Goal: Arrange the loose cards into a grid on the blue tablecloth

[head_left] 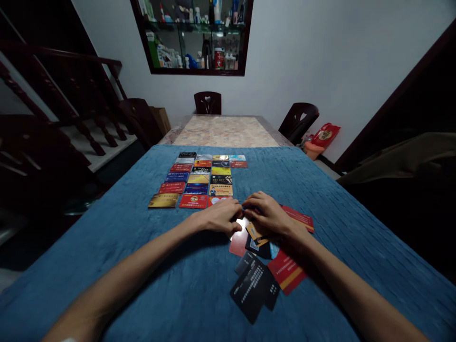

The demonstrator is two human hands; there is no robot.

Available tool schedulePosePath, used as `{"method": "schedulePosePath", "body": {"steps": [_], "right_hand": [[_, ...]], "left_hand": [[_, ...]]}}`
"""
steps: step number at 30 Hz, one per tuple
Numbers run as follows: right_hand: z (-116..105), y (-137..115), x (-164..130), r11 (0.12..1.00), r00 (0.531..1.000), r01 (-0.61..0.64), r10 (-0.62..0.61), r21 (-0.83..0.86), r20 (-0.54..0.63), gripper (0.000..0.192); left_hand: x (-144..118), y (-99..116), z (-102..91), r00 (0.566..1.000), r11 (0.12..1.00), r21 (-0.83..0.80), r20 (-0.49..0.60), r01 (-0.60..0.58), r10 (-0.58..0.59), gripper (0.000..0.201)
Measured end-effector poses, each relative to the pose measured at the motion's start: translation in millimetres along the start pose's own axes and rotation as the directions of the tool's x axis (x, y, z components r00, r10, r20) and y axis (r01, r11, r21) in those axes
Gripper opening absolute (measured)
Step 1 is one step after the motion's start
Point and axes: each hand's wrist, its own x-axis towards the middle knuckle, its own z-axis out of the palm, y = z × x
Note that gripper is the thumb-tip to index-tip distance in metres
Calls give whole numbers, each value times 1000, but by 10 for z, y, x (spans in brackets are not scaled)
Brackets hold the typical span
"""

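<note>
Your left hand [223, 216] and right hand [269, 216] meet fingertip to fingertip over a loose pile [261, 266] of cards on the blue table [107, 247]. The fingers curl together on a card between them; its long axis I cannot tell. Beyond the pile, left, a grid [199, 180] of cards lies flat, long edges crosswise.

background, beyond the blue cloth
marble-topped table [224, 130] with two dark chairs [207, 102]; glass cabinet [194, 35] of bottles on wall; stair railing [60, 95] left; red bag [322, 137] right.
</note>
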Motion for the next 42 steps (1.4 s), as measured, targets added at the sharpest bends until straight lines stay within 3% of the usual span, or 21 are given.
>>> {"method": "schedulePosePath", "body": {"steps": [4,13,20,25,32,35,42], "right_hand": [[46,-8,-24,999,1000,4,-4,34,-11,17],[67,-5,-39,998,998,7,-2,66,-66,18],[58,-33,-46,997,985,2,11,78,-170,21],[0,-121,-34,997,964,-23,42,77,-264,19],[-4,-210,15,995,974,6,17,104,-228,16],[6,-169,22,987,968,3,38,161,-247,13],[-93,-80,2,956,944,-40,132,292,-302,11]], "left_hand": [[4,-68,-6,998,999,-11,-21,53,-54,18],[26,-195,-134,956,946,-254,-159,201,-246,11],[23,-243,-187,925,875,-458,-243,155,-291,7],[37,-220,-185,911,868,-483,-296,117,-287,8],[13,-55,-205,912,884,-467,-351,24,-211,7],[12,-61,-196,922,865,-501,-337,-3,-192,9],[2,-140,-207,988,830,-557,-119,19,-103,25]]}}
